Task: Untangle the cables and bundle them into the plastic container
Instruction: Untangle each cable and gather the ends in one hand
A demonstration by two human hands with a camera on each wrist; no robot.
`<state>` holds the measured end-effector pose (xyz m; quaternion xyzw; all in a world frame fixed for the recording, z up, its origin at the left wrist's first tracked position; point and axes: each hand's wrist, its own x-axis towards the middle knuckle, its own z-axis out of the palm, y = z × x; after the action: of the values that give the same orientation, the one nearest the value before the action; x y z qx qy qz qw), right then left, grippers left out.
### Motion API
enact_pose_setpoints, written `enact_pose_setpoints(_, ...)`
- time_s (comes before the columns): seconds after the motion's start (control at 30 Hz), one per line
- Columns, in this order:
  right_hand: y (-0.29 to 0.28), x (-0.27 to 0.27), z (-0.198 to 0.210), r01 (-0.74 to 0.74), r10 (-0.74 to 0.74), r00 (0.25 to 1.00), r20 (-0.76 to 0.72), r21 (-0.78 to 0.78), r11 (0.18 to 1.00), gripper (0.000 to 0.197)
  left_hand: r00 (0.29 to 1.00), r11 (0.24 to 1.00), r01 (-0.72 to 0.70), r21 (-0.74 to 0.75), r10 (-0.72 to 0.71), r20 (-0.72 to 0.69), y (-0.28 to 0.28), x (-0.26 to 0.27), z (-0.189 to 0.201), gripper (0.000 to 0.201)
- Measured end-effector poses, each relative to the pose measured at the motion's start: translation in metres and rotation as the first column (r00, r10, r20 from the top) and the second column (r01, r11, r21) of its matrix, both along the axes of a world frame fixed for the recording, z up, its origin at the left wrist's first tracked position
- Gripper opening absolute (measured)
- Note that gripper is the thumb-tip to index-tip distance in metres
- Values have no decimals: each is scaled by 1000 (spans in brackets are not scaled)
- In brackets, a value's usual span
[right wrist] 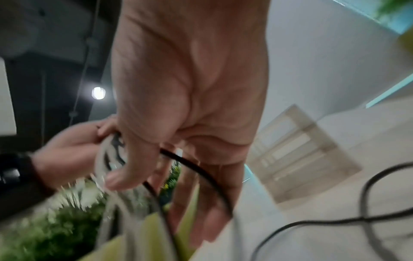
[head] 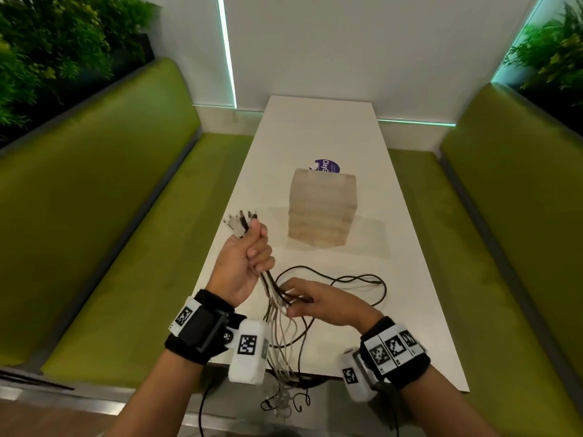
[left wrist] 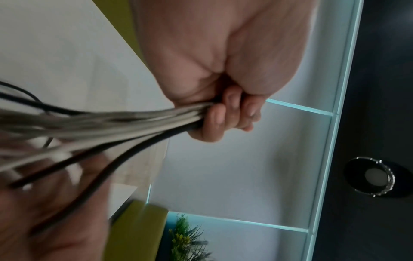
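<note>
My left hand (head: 254, 247) is raised over the table's left edge and grips a bundle of white and black cables (head: 274, 298) in a fist, their connectors (head: 240, 223) fanning out above it. In the left wrist view its fingers (left wrist: 223, 114) curl tight around the bundle (left wrist: 111, 127). Just below, my right hand (head: 291, 301) holds the hanging strands between thumb and fingers, and a black strand (right wrist: 196, 169) runs between its fingers. One black cable (head: 362, 279) loops loose on the table. The translucent plastic container (head: 321, 209) stands upright farther back, apart from both hands.
The white table (head: 410, 310) is narrow, with green benches (head: 126, 216) on both sides. Cable ends hang over its near edge (head: 284, 376). A purple round sticker (head: 329, 166) lies behind the container, and a clear flat sheet (head: 370, 238) lies to the container's right.
</note>
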<state>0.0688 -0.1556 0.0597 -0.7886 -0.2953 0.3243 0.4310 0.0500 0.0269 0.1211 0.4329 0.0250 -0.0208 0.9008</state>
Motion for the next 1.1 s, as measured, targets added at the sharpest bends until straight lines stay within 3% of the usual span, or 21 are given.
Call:
enact_pose_setpoints(0.1,-22,3,-1,97,-97,994,-52,4,995,19,996,995,-90,-36,91,15,19,5,5,28)
enact_pose_setpoints(0.17,-33,3,7,179,-173,983,-65,112,977,13,991,991,-131,-22,131,9,31,6,4,28)
enact_pose_setpoints(0.2,-35,3,13,243,-235,970,-61,193,951,19,991,991,-135,7,135,-1,33,7,1,29)
enact_pose_setpoints(0.33,-18,5,32,460,-440,883,-162,485,743,30,1000,971,8,237,-3,-22,5,-1,-23,34)
enact_pose_setpoints(0.4,-2,4,40,484,-472,866,-167,522,702,30,994,916,88,391,-105,23,-20,-8,-30,14)
enact_pose_setpoints(0.47,9,2,46,500,-479,858,-187,517,694,29,989,863,77,499,-128,68,-37,-13,-32,13)
enact_pose_setpoints(0.57,4,0,50,499,-397,865,-307,453,738,29,999,894,-43,445,25,47,-35,-12,-34,19)
enact_pose_setpoints(0.7,-26,-2,32,270,-216,935,-282,167,948,21,973,939,-226,259,232,5,-7,-5,-26,24)
enact_pose_setpoints(0.77,-41,-3,19,179,-157,959,-234,72,981,19,936,930,-340,138,349,-40,13,1,-16,26)
enact_pose_setpoints(0.87,-59,-6,5,219,-205,960,-189,52,974,23,869,874,-483,48,485,-92,43,4,-10,24)
enact_pose_setpoints(0.97,-58,-10,8,289,-262,947,-189,138,947,26,884,878,-451,161,465,-60,41,4,-19,23)
enact_pose_setpoints(1.1,-31,-9,33,276,-257,958,-128,160,948,28,983,866,-149,478,183,-25,-6,-7,-41,21)
